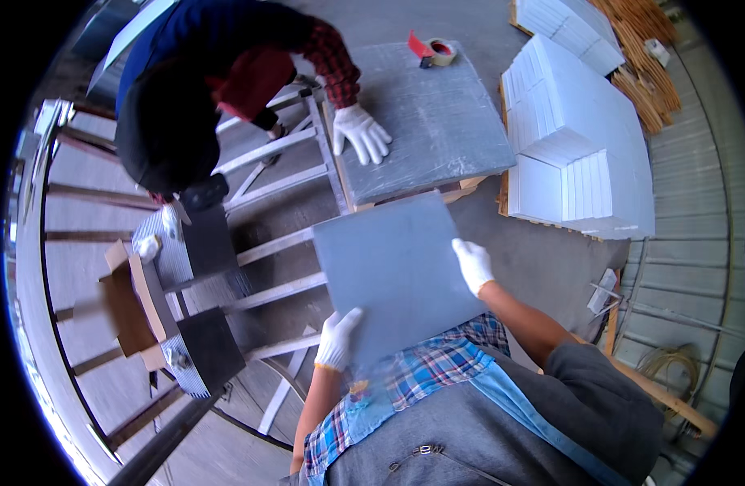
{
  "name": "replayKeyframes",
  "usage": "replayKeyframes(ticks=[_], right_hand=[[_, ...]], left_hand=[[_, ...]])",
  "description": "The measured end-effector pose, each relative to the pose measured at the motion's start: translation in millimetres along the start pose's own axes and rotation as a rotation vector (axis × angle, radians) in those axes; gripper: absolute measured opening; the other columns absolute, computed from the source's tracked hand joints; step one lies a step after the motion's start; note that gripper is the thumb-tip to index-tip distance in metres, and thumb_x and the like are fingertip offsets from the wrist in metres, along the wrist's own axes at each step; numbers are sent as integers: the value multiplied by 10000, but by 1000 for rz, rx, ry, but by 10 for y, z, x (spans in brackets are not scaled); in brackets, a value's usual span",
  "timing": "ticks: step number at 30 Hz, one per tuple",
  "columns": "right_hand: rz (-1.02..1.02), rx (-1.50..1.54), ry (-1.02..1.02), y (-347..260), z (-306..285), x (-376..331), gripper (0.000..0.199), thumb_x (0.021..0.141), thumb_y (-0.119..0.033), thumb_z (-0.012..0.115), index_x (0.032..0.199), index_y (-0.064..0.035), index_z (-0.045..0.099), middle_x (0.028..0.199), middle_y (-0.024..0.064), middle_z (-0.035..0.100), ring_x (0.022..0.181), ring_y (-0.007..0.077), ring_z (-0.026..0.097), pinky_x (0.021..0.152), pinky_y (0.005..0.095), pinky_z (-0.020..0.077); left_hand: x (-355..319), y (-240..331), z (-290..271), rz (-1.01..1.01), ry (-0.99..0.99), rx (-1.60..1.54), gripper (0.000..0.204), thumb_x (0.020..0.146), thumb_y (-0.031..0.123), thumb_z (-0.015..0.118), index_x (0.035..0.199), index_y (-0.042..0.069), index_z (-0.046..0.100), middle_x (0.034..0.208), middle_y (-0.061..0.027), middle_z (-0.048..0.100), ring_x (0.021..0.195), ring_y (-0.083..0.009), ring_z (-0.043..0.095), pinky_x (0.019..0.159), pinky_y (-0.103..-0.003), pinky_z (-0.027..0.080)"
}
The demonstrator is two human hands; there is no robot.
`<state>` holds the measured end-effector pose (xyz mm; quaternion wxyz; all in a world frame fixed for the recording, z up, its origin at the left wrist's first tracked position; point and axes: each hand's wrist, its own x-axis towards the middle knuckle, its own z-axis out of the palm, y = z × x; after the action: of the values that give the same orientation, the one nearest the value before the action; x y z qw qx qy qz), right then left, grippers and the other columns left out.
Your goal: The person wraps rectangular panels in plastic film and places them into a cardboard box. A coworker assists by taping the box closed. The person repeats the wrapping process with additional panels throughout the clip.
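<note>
A flat, grey, roughly square panel (397, 271) is held in front of my body, its near edge by my apron. My left hand (336, 342), in a white glove, grips its lower left edge with the thumb on top. At the right edge my right hand (473, 266), also gloved, is closed on the panel; its fingers underneath are hidden. Just beyond the panel's far edge stands a grey-topped table (425, 121). A co-worker's white-gloved hand (360, 134) rests flat on that top.
A red tape dispenser (431, 53) lies on the table's far side. Stacks of white sheets (583, 146) stand on pallets at right. To the left, a metal frame (279, 243) bears dark stacks of panels (208, 350) beside an open cardboard box (137, 300). The co-worker (170, 121) leans over it.
</note>
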<state>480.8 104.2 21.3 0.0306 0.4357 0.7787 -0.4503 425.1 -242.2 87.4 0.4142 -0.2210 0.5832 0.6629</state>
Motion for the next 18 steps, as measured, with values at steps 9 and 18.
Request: replayKeyframes(ticks=[9, 18], right_hand=[[162, 363, 477, 698, -748, 1295, 529, 996, -461, 578, 954, 52, 702, 835, 121, 683, 759, 245, 583, 755, 418, 467], [268, 317, 562, 623, -785, 2471, 571, 987, -530, 530, 1062, 3, 722, 1064, 230, 715, 1038, 413, 653, 901, 467, 486]], left_hand=[[2016, 971, 1657, 361, -62, 1009, 749, 851, 502, 684, 1275, -105, 565, 1122, -352, 674, 1073, -459, 672, 936, -458, 526], [3009, 1572, 2633, 340, 109, 1478, 600, 882, 441, 607, 1181, -79, 579, 1100, -312, 703, 1047, -447, 695, 928, -492, 541]])
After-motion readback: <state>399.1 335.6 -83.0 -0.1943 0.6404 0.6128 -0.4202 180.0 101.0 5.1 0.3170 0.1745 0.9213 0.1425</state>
